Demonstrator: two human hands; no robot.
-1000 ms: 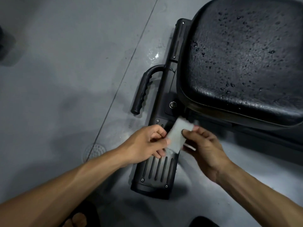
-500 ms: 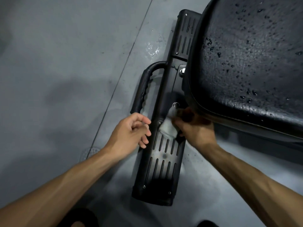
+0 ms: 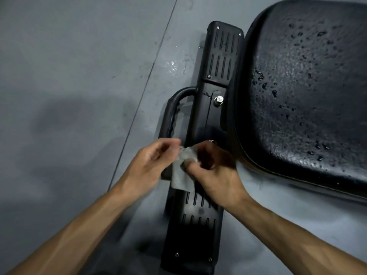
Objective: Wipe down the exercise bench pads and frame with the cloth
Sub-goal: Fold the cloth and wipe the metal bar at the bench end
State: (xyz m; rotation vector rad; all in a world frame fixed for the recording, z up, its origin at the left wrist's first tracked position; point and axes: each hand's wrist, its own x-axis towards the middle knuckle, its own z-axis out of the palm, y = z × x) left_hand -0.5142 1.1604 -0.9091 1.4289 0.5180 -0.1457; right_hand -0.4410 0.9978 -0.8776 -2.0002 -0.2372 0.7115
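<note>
I look down at a small pale cloth (image 3: 181,173) held between both hands, just above the black frame (image 3: 200,124) of the exercise bench. My left hand (image 3: 148,167) pinches the cloth's upper left corner with curled fingers; my right hand (image 3: 216,171) curls round its right side, thumb pressed on the fabric. The cloth hangs down over the frame, and I cannot tell whether it touches it. The frame's long axis runs from near me to far, slotted plates at both ends, so a wipe would, I judge, travel along that line. Both hands sit equally close to it; the right is nearer the pad (image 3: 309,96), which lies right of the frame and is beaded with droplets, so it looks not yet wiped. A curved handle (image 3: 168,116) juts from the frame's left side, just beyond my left hand. A bolt (image 3: 219,99) stands on the frame farther off. Everything rests on a grey floor (image 3: 69,76) with a thin seam running diagonally and a small wet patch far left of the frame.
</note>
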